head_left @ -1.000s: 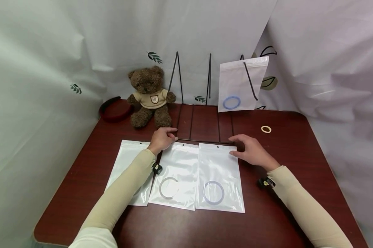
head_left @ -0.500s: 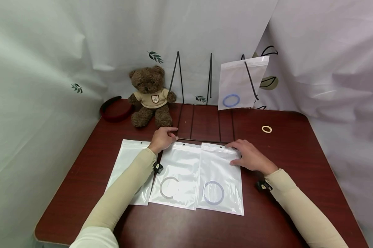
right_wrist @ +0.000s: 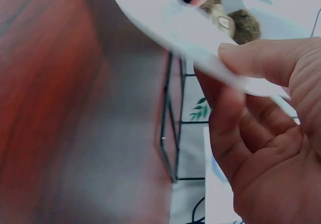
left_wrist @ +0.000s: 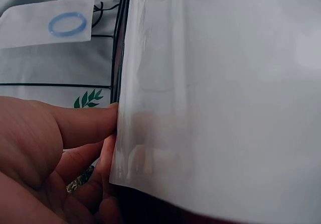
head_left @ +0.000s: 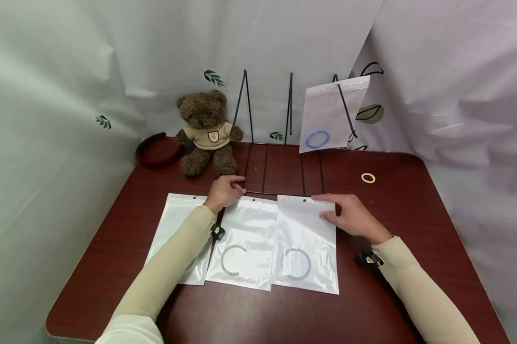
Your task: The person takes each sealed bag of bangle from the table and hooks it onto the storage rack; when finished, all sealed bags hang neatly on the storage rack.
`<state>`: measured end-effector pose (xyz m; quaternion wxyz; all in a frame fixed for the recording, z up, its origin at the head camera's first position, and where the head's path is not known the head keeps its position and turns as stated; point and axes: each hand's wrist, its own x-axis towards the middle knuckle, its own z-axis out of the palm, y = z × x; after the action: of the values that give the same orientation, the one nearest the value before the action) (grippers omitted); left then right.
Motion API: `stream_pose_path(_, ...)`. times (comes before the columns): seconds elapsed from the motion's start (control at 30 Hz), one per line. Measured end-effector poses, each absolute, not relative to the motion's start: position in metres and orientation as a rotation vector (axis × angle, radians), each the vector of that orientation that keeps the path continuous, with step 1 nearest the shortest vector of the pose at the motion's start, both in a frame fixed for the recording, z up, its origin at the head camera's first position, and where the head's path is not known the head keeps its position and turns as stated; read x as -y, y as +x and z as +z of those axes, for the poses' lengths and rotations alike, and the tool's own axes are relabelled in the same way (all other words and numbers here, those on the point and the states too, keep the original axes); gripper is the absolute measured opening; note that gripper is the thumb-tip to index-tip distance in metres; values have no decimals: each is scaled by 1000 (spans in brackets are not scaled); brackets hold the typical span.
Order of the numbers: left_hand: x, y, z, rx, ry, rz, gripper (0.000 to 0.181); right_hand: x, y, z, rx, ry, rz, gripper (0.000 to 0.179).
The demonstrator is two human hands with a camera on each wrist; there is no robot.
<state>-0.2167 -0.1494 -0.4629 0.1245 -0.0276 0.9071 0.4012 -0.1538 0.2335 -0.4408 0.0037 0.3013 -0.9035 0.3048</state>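
Observation:
In the head view, my right hand pinches the top right corner of a white zip bag; a pale bluish ring shows through its clear front. The right wrist view has thumb and fingers on either side of that bag. My left hand holds the front bar of a black wire rack, its thumb on the bar beside the middle zip bag. That bag also contains a ring. Under my left forearm lies another zip bag, partly hidden.
From the rack's right hook hangs a zip bag with a blue ring inside. A brown teddy bear sits left of the rack, beside a dark red headband. A small cream ring lies at right on the red-brown table.
My right hand has come from beside the right bag onto its top corner and now grips it, and the bag's top edge has shifted slightly. My left hand stays at the rack's bar.

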Motion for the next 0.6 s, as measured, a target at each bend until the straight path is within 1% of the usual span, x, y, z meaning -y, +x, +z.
stream_pose_path(0.3,148,-216,-462,-2647,-96,1180,42,-228,-149,-416,2681,891,1018,45)
stream_pose_path(0.6,148,-217,-465,-2669,-97,1200,41,-215,-151,-386,2471,812,1156,42)
